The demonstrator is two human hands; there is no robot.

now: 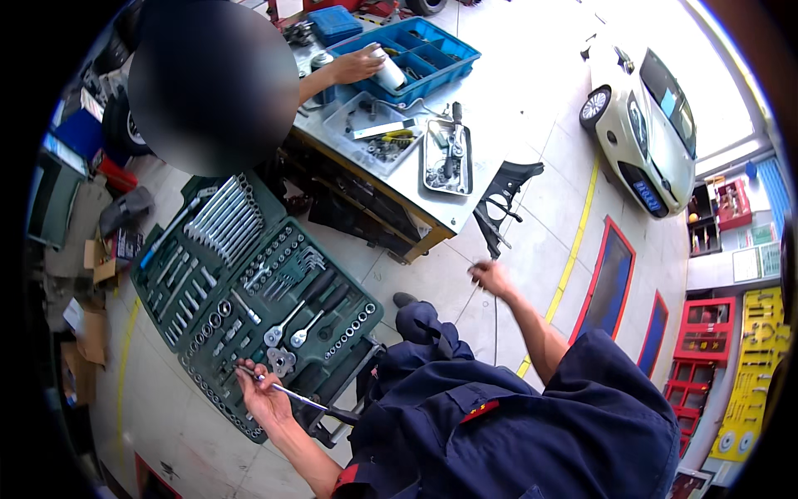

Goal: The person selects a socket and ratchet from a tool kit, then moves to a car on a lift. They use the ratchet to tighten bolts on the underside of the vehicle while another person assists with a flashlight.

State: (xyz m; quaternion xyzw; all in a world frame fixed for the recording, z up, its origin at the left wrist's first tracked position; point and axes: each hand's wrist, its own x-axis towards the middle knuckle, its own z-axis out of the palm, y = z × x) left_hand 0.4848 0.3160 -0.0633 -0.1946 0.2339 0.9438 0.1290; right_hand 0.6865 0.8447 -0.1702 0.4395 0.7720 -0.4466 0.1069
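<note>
My left hand (262,392) grips a long chrome ratchet handle (303,401) by its bar, at the near edge of an open green tool case (249,283). The case holds rows of sockets, wrenches and ratchets. My right hand (490,278) is stretched out over the tiled floor to the right of the case. It is blurred, its fingers are loosely apart and I see nothing in it. My navy overalls (515,424) fill the lower middle of the picture.
A second person stands at the far left; their hand (356,65) holds a white can (389,71) over a blue bin (416,54) on a metal workbench (465,204) with parts trays. A black bracket (503,200) leans beside it. A white car (644,125) and red shelving (702,341) are at right.
</note>
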